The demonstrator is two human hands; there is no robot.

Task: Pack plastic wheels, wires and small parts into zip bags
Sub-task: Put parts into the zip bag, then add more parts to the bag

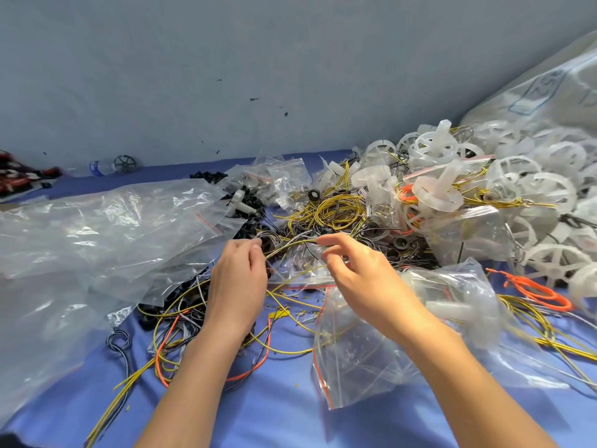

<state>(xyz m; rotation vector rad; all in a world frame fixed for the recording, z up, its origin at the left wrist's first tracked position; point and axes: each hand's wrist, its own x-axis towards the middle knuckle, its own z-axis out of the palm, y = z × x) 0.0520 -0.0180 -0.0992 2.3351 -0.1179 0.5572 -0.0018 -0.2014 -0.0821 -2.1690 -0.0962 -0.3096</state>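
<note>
My left hand [239, 279] and my right hand [355, 273] are side by side over a tangle of yellow and black wires [329, 211] in the middle of the blue cloth. Both pinch the same thin wire bundle [290, 245], which stretches between their fingertips. A zip bag with a red seal [358, 354] lies under my right forearm, holding a white plastic part. White plastic wheels [533, 195] are heaped at the right. Small black ring parts [400, 244] are scattered among the wires.
A big crumpled clear plastic bag [97, 234] covers the left side. Empty small zip bags [284, 176] lie at the back. An orange wire coil [536, 292] sits at the right. A water bottle [103, 166] lies by the grey wall.
</note>
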